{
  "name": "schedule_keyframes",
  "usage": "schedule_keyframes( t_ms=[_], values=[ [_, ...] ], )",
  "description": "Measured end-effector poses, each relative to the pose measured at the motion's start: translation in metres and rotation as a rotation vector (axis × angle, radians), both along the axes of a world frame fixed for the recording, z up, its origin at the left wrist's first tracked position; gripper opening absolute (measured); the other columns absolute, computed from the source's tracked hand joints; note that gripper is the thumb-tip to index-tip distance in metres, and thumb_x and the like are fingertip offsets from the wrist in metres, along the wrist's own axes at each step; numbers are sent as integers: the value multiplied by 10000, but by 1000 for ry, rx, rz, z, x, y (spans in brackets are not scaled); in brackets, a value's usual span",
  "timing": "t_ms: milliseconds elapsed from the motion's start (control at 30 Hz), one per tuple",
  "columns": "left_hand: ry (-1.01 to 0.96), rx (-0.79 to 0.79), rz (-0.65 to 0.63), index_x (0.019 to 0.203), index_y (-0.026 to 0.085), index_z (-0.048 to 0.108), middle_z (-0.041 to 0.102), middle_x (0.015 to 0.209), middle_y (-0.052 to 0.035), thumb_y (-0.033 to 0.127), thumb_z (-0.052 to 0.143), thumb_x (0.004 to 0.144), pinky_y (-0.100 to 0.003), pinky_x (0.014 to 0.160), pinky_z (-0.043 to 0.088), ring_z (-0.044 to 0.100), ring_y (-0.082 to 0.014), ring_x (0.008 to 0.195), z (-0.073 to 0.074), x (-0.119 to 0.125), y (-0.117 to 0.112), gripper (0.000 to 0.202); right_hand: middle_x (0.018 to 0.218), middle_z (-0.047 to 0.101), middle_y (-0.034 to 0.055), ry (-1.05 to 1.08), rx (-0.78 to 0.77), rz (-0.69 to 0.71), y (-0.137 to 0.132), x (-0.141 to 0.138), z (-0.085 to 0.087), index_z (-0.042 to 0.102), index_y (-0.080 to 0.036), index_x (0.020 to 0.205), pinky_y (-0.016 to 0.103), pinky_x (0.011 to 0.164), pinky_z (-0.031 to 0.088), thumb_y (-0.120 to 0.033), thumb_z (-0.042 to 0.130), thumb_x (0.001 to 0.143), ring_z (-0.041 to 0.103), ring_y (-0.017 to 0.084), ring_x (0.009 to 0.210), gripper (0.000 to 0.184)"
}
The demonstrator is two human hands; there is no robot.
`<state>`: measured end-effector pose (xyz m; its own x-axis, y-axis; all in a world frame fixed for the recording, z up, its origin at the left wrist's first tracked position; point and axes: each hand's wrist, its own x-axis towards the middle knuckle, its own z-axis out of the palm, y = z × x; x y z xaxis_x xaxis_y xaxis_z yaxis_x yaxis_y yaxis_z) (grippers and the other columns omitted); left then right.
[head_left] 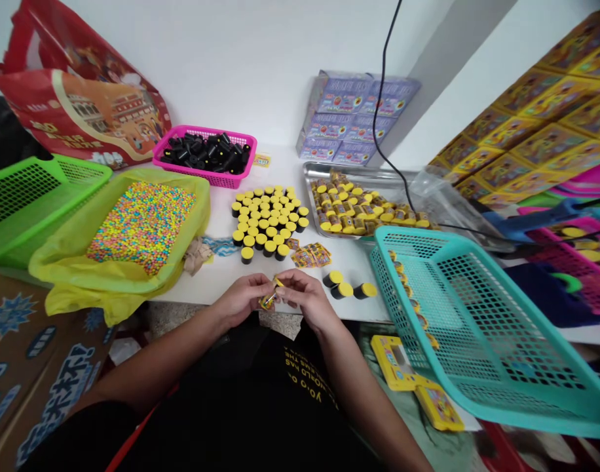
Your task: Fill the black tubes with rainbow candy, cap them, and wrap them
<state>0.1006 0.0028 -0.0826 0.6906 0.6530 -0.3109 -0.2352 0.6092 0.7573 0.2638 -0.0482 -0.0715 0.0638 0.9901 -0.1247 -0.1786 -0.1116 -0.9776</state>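
Note:
At the table's front edge, my left hand and my right hand meet, both with fingers pinched. Between them is a small yellow printed label, with a yellow-capped canister partly hidden behind the fingers. Just beyond stand many black canisters with yellow caps, packed in an upright group. A few loose printed labels lie flat at that group's near right side. To the right of my right hand are three more black canisters, apart from the group.
A turquoise basket with labelled canisters along its left side overhangs the table. Behind it, a metal tray holds labelled canisters. On the left are a candy-filled, yellow-lined basin, a green basket and a pink basket of black parts. A black cable hangs down.

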Motion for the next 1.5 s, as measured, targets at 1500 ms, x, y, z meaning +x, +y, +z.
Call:
schedule_keyframes(
  t_ms=[1500],
  values=[
    [-119,-242,244,720,111,701,695,722,-51,192,812,695,-246,640,448,612,-125,641,31,12,-1,140,969,645,89,-951,798,-352,-17,-14,-6,577,-209,1255,384,702,566,-249,666,884,622,221,838,383]
  ],
)
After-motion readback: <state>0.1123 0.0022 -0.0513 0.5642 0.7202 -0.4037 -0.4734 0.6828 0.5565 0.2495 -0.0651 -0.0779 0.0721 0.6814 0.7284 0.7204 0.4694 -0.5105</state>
